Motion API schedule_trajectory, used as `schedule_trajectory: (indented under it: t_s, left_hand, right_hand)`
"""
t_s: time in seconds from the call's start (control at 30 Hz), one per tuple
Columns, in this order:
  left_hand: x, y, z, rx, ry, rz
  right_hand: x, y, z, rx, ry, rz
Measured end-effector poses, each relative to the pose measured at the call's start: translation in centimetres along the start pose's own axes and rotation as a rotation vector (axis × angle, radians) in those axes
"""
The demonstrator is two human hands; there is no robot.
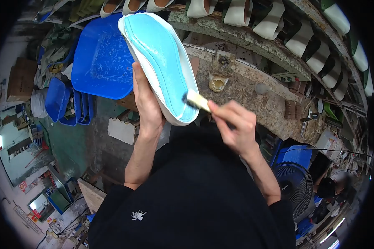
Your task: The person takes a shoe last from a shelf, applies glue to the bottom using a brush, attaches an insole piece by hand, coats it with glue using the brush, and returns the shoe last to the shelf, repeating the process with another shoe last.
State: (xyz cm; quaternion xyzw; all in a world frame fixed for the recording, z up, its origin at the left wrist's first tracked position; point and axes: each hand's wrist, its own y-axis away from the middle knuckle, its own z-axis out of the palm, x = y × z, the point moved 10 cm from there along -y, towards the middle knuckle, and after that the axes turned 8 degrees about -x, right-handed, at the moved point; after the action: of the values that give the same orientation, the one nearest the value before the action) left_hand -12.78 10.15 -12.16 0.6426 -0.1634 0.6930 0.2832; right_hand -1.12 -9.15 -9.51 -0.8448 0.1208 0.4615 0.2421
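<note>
My left hand (pixel 145 97) grips a white shoe (pixel 190 68) from its left side, holding it up with the sole facing me. A light blue, shiny layer with a stitched-looking line (pixel 158 50) covers the middle of the sole. In my right hand (pixel 237 124) is a small brush (pixel 198 101) with a pale handle, pinched between thumb and fingers. Its dark bristles touch the blue surface near the lower, narrower end of the shoe. The fingers of my left hand behind the shoe are hidden.
A worn workbench (pixel 253 106) lies beyond the shoe, with a small pot of yellowish liquid (pixel 217 83) on it. White shoes (pixel 301 39) line the racks above. Blue bins (pixel 99 58) stand at the left. A black fan (pixel 293 186) and another person (pixel 330 187) are at right.
</note>
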Motion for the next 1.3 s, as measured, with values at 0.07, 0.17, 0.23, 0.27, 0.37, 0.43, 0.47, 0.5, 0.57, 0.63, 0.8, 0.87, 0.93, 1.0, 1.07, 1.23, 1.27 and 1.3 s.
schedule_trajectory:
  t_s: [0.07, 0.17, 0.23, 0.27, 0.37, 0.43, 0.47, 0.5, 0.57, 0.63, 0.8, 0.87, 0.93, 1.0, 1.07, 1.23, 1.27, 1.3]
  left_hand:
    - [-0.1, 0.1, 0.2, 0.024, 0.013, 0.003]
    - [0.1, -0.1, 0.5, 0.050, 0.054, 0.064]
    - [0.1, -0.1, 0.4, 0.069, 0.036, 0.077]
    - [0.3, -0.2, 0.2, 0.088, 0.019, 0.099]
    - [0.1, -0.6, -1.0, 0.063, 0.041, 0.084]
    - [-0.5, 0.2, -0.4, 0.002, 0.047, -0.022]
    - [-0.7, 0.6, 0.3, -0.037, 0.065, -0.039]
    - [-1.0, 1.1, 0.8, -0.075, 0.082, -0.054]
    - [-2.9, 2.0, 0.1, -0.103, 0.125, -0.134]
    - [-4.4, 2.0, -0.4, -0.135, 0.188, -0.195]
    - [-3.3, 2.4, -0.1, -0.132, 0.186, -0.171]
    - [-3.6, 2.6, 0.4, -0.206, 0.157, -0.212]
    - [-4.0, 3.0, 0.2, -0.193, 0.149, -0.210]
    - [-3.3, 2.4, 0.3, -0.196, 0.102, -0.132]
    - [-2.7, 2.2, -0.5, -0.081, 0.170, -0.096]
    - [-1.2, 1.5, -1.5, -0.010, 0.186, -0.082]
    - [-1.5, 1.8, -1.2, -0.050, 0.099, -0.081]
    - [-1.7, 1.8, -0.7, -0.094, 0.013, -0.071]
  right_hand:
    - [0.4, -1.2, -0.2, 0.014, -0.048, 0.052]
    - [-1.9, -2.1, -0.4, 0.026, -0.191, -0.054]
    - [-2.2, -1.9, 0.7, -0.016, -0.184, 0.019]
    - [-1.7, -1.6, 1.4, -0.035, -0.154, 0.058]
    - [-1.6, 0.2, 1.2, -0.109, -0.113, 0.013]
    - [-0.1, -0.7, 0.4, -0.048, -0.007, -0.005]
    - [0.3, -2.2, 0.0, -0.046, 0.057, -0.005]
    - [0.9, -3.7, -0.5, 0.002, 0.074, -0.043]
    - [1.3, -7.0, -1.7, 0.009, 0.128, 0.005]
    - [-0.3, -7.2, -1.9, -0.002, 0.126, -0.092]
    - [-2.6, -5.0, 0.1, -0.177, 0.229, -0.225]
    - [-1.1, -8.1, -0.8, -0.078, 0.326, -0.179]
    - [-0.6, -11.2, -2.2, 0.020, 0.393, -0.155]
    - [-2.2, -11.0, -2.3, -0.038, 0.324, -0.228]
    - [-3.7, -7.4, -0.4, -0.153, 0.282, -0.234]
    - [-3.7, -1.9, 0.4, -0.200, 0.244, -0.022]
    - [-2.6, -3.3, 0.2, -0.149, 0.274, 0.021]
    - [-1.5, -4.7, -0.1, -0.096, 0.288, 0.073]
